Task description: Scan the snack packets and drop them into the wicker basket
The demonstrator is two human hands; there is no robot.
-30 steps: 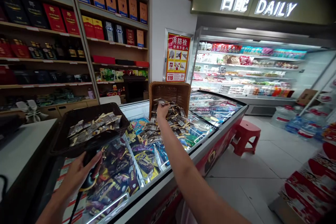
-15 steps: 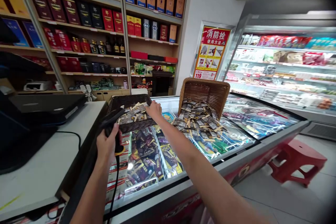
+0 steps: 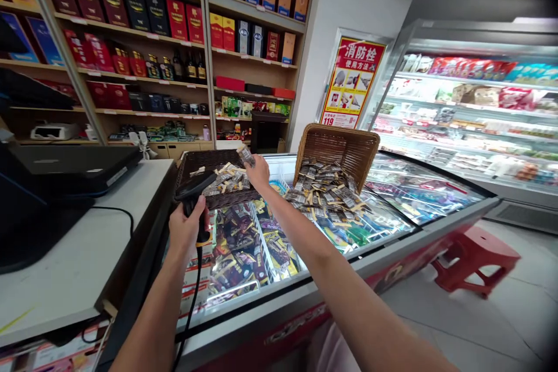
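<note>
My left hand (image 3: 186, 226) is closed around the handle of a black barcode scanner (image 3: 195, 185), whose cable hangs down past my forearm. My right hand (image 3: 258, 172) grips a small clear-and-brown packet (image 3: 246, 155), held up above the right end of a dark wicker basket (image 3: 226, 200). Similar small packets (image 3: 230, 177) lie heaped in that basket. Farther right, a brown wicker basket (image 3: 337, 133) rests tipped on its side, and a pile of the same kind of packets (image 3: 326, 189) spills from it onto the freezer's glass top.
Under the glass of the chest freezer (image 3: 314, 288) lie many wrapped goods. A white counter (image 3: 56, 244) with a dark device stands at left. A red plastic stool (image 3: 477, 261) is on the floor at right. Shelves of boxes (image 3: 176, 14) line the back wall.
My right hand has come up from the dark basket's edge and now shows a packet raised in its fingers. The scanner in my left hand has risen slightly and shifted right.
</note>
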